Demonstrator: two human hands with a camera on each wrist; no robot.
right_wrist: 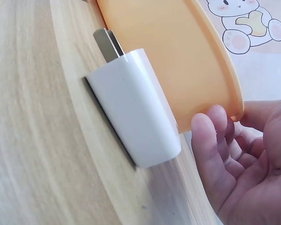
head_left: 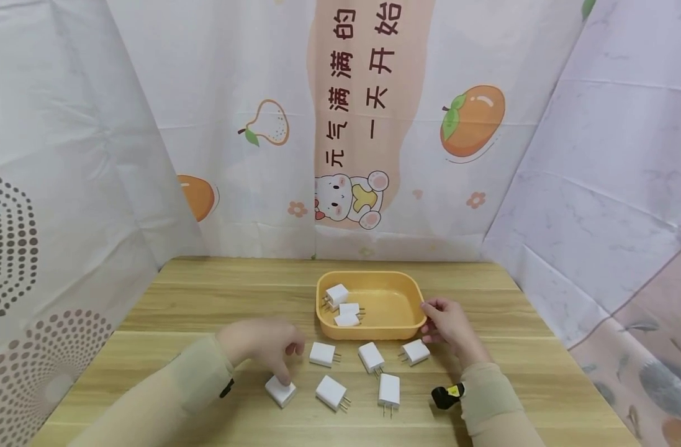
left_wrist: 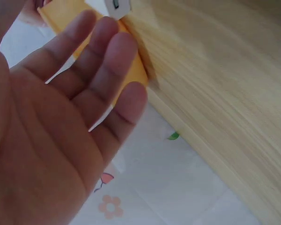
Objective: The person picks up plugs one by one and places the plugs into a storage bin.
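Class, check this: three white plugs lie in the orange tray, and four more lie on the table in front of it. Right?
Not quite. Three plugs lie in the tray, but six lie on the table, not four; the left hand touches one. The head view shows it.

White plugs [head_left: 331,392] lie on a light brown wood counter [head_left: 206,298]. The tray [head_left: 374,332] is orange-yellow.

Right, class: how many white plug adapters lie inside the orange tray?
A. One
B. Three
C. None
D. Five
B: the head view shows three white plug adapters grouped at the left end of the orange tray; six more lie outside it on the table.
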